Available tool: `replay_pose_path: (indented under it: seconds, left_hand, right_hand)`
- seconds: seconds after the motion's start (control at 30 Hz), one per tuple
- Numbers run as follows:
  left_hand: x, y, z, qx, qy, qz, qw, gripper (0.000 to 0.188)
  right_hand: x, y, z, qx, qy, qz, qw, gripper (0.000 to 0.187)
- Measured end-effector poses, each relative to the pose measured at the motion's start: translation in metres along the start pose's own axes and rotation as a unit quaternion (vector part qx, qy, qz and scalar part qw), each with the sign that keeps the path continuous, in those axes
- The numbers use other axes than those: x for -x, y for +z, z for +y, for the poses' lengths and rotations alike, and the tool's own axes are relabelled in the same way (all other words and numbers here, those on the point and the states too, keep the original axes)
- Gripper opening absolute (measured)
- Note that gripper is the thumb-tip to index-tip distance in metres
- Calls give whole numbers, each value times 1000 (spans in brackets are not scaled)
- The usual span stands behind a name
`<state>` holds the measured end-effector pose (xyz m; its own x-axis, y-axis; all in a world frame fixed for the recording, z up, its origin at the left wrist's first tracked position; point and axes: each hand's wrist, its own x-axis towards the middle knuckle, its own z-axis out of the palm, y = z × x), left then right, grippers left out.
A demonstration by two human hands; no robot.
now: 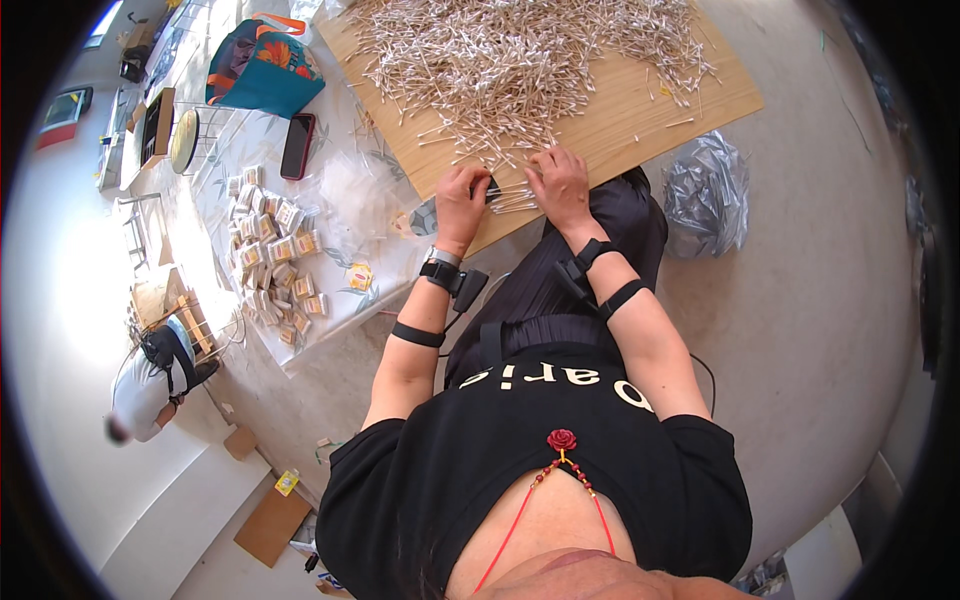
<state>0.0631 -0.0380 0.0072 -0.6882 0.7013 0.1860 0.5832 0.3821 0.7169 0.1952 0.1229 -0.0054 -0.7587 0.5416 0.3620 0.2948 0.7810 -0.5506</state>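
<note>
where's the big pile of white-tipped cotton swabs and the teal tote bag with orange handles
White-tipped cotton swab pile (510, 72): head view, middle of the pile
Teal tote bag (265, 82): head view, middle of its side

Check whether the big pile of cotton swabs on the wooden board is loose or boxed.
Loose: the cotton swabs lie heaped at many angles directly on the wooden board, with nothing visible enclosing them.

Head-worn fisheye view, facing down, close above the hands (563, 188)
</note>
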Motion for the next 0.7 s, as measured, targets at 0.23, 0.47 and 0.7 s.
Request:
replay_pose_path:
  seconds: [0.23,0.47,0.7]
  left_hand:
    - [2,3,1,-14,14,4,1000,8]
    - [3,9,-3,-16,30,16,999,10]
    - [5,12,-1,-2,10,-2,1000,11]
  right_hand:
    - [2,5,3,24,23,-5,999,16]
    - [-5,1,3,-96,-71,7,993,9]
    - [-3,-1,-7,-77,-108,-63,989,13]
